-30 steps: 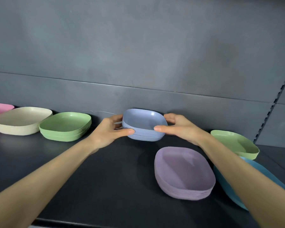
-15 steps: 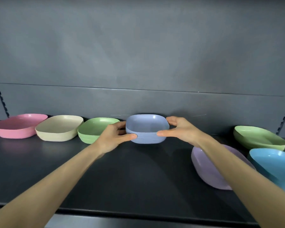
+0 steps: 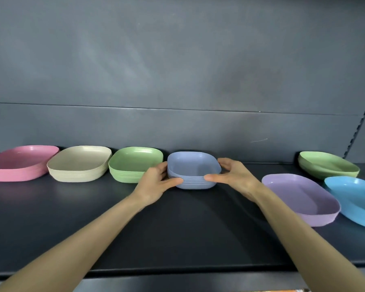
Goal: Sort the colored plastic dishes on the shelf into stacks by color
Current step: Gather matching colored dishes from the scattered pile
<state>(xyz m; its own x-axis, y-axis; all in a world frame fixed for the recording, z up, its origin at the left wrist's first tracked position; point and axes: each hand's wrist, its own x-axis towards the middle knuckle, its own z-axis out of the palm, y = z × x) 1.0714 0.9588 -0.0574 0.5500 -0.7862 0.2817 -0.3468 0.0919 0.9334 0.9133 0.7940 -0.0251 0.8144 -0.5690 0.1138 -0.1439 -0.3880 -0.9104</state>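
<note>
- Periwinkle stack (image 3: 191, 165): several nested dishes, back of the shelf (image 3: 177, 228), mid-row.
- Left hand (image 3: 154, 184) grips its left side, thumb across the front rims, fingers round the back.
- Right hand (image 3: 234, 178) grips its right side the same way, thumb tip on the front edge.
- Base looks down on the shelf, but it may be a touch above; the thumbs hide the bottom edge.
- Left of it: green stack (image 3: 133, 163) just beside, then cream stack (image 3: 78, 163), then pink stack (image 3: 19, 163) farthest.
- Right of it: lilac stack (image 3: 299, 194) nearer the front, well apart; light-blue dish (image 3: 354, 197) beyond that; lime dish (image 3: 327, 165) far right at the back.
- Risk: the left knuckles sit against the green stack, so any push leftward likely shoves or skews it.
- Risk: rims look slightly offset, so an uneven squeeze could fan the layers or pop the top dish out.
- Risk: the right forearm crosses near the lilac stack, so pulling back low could clip it.
- Risk: lime is close to green, so it is easy to file on the wrong pile.
</note>
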